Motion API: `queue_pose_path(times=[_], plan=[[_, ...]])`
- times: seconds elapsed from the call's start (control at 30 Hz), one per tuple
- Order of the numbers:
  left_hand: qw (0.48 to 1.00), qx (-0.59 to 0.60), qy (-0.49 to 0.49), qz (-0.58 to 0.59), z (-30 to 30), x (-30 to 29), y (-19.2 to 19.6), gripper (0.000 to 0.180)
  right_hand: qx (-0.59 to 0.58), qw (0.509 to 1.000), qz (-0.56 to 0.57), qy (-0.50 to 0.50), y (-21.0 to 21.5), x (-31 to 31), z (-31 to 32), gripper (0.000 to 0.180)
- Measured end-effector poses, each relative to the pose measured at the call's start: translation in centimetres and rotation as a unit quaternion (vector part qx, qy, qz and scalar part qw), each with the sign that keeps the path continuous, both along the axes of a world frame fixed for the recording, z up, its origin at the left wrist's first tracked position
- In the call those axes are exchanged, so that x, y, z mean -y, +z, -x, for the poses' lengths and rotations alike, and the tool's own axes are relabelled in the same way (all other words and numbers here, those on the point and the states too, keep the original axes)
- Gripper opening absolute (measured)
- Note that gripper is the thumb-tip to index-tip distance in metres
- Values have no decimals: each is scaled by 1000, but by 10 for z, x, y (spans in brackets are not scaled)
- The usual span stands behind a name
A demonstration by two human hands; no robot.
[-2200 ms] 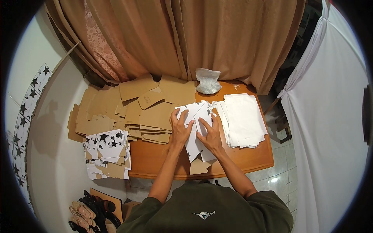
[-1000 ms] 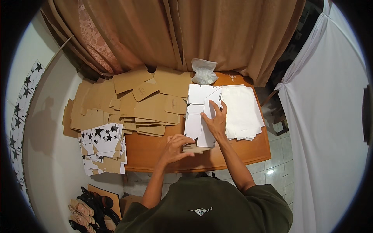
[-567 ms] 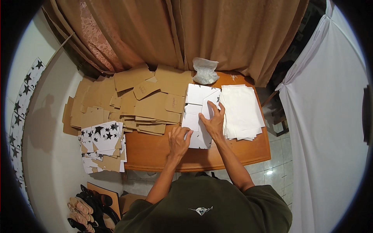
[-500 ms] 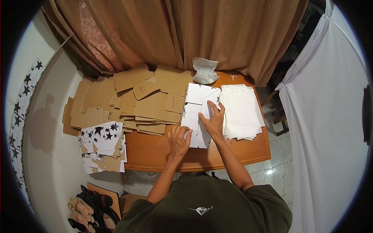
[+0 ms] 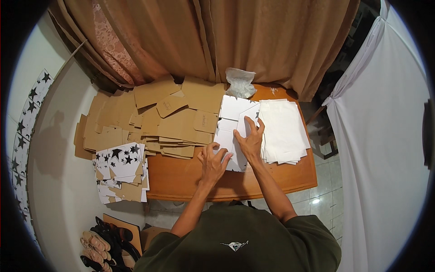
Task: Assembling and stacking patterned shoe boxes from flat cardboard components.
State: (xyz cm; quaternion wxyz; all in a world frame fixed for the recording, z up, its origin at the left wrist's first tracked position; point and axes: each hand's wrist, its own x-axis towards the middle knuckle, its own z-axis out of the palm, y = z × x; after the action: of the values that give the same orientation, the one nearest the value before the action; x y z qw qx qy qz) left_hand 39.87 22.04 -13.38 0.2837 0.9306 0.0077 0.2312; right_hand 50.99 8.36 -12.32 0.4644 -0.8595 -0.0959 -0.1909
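Observation:
A white paper-covered sheet (image 5: 229,111) with black star marks at its edges and folded-in flaps lies on the wooden table in front of me. My right hand (image 5: 250,141) rests over its right part, fingers spread and bent, fingertips on a slanted flap. On its near left edge is my left hand (image 5: 213,163), fingers curled, thumb apart from the index finger; I see nothing held between them. What is under the palms is hidden.
Brown cardboard pieces (image 5: 186,124) are piled to the left. Nearer, star-printed white pieces (image 5: 118,161) overhang the table's left edge. White sheets (image 5: 283,131) are stacked on the right. A clear plastic bag (image 5: 240,84) sits behind; shoes (image 5: 97,245) lie at lower left.
My left hand has turned slightly and its thumb has spread away from the index finger. My right hand stays on the flap. The sheet has hardly moved.

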Motion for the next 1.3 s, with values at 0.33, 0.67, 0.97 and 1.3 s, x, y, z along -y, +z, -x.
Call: queue_pose_path(times=[0.33, 0.67, 0.97, 1.3], plan=[[996, 49, 74, -20, -3, 4, -8, 16, -41, 998, -51, 22, 6, -5, 8, 65], [999, 21, 29, -20, 0, -5, -3, 18, -30, 999, -22, 13, 1, 2, 8, 64], [996, 50, 49, -46, -2, 3, -18, 18, -27, 999, -37, 29, 3, -3, 9, 64], [997, 63, 32, -32, -2, -6, -23, 33, -23, 998, -42, 29, 10, -6, 13, 63]])
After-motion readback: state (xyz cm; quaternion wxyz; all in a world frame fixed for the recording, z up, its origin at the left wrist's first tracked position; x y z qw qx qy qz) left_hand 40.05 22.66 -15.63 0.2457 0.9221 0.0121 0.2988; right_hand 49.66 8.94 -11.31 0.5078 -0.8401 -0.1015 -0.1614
